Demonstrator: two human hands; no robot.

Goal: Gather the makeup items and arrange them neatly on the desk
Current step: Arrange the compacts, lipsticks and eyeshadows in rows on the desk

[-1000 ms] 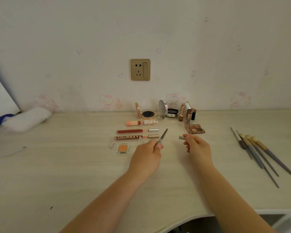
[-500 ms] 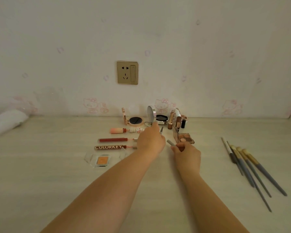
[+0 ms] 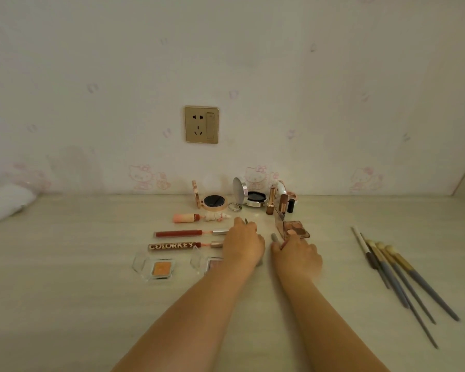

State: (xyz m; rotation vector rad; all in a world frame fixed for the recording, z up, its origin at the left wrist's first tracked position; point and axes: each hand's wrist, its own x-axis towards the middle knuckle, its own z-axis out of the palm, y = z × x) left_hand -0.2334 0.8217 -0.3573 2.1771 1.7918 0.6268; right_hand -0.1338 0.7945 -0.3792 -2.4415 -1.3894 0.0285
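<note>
Makeup (image 3: 175,234) is mostly lined up mid-table (image 3: 65,304), while a thin stick is pinched in the left hand (image 3: 243,244), a grey cap in the right hand (image 3: 295,255), and brushes (image 3: 395,272) remain ungathered far right.

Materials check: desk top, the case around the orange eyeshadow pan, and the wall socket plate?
Desk: looks like pale wood-grain laminate, matte; faint streaked grain, no glare.
Eyeshadow case: clear hard plastic, probably acrylic; the desk shows through its edges.
Socket plate: gold metallic finish, satin sheen; metal or coated plastic, can't tell.
</note>
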